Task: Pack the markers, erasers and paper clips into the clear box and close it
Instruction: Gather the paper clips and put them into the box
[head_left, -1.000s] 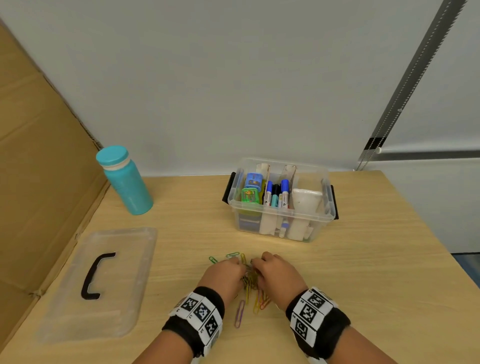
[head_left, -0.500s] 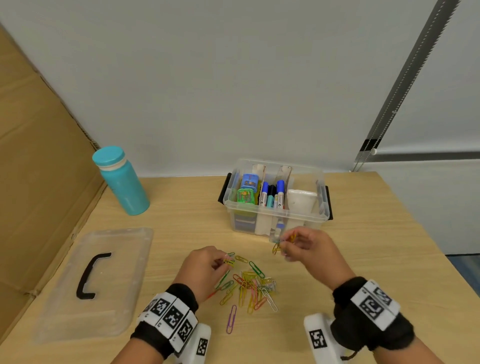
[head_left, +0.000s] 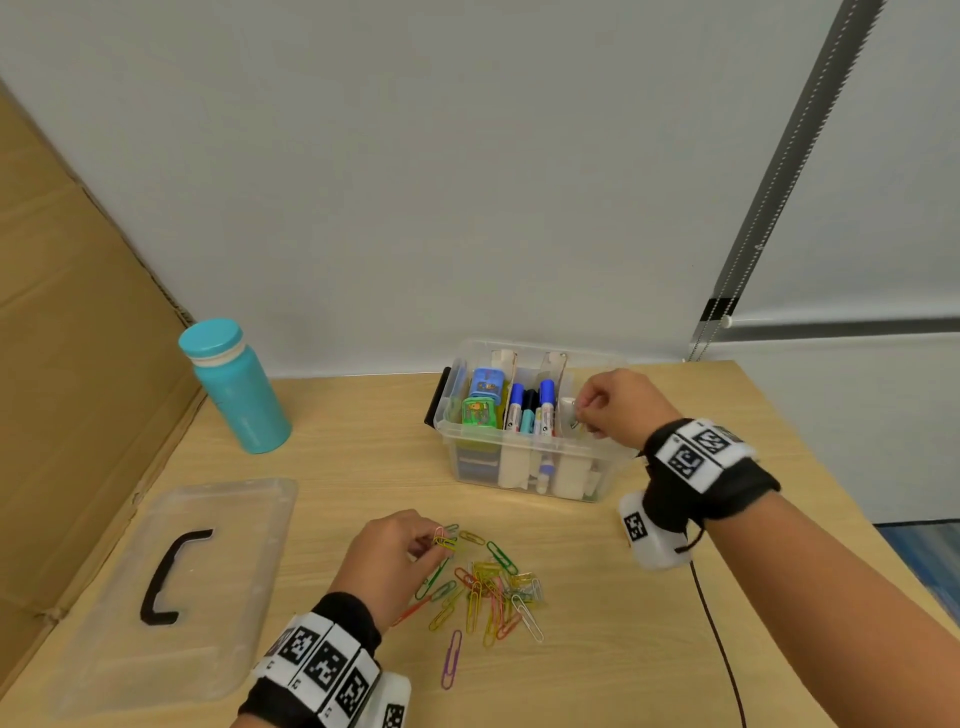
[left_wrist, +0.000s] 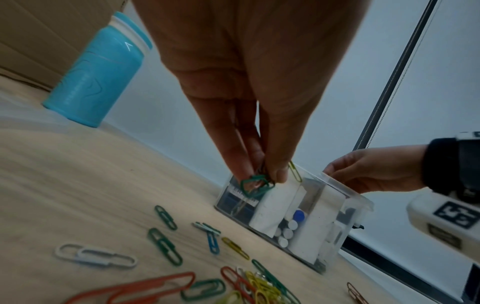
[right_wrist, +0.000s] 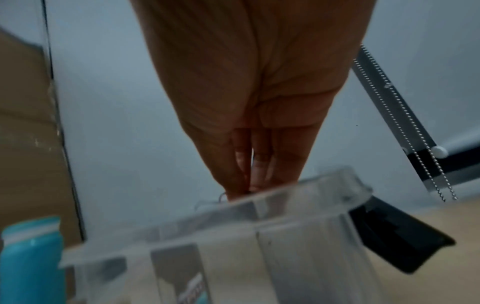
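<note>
The clear box stands open at the back of the table, with markers and erasers inside. My right hand is over the box's right compartment, fingertips pinched on a few paper clips just above the rim. My left hand is at the left edge of the loose paper clip pile and pinches several clips just above the table. The box lid with its black handle lies flat at the left.
A teal bottle stands at the back left, beside a cardboard sheet leaning along the left edge. A black cable runs down the table on the right. The box has a black latch on its end.
My right hand lifted off the pile with clips and travelled up and right to the box. The left hand stayed by the pile and picked up clips.
</note>
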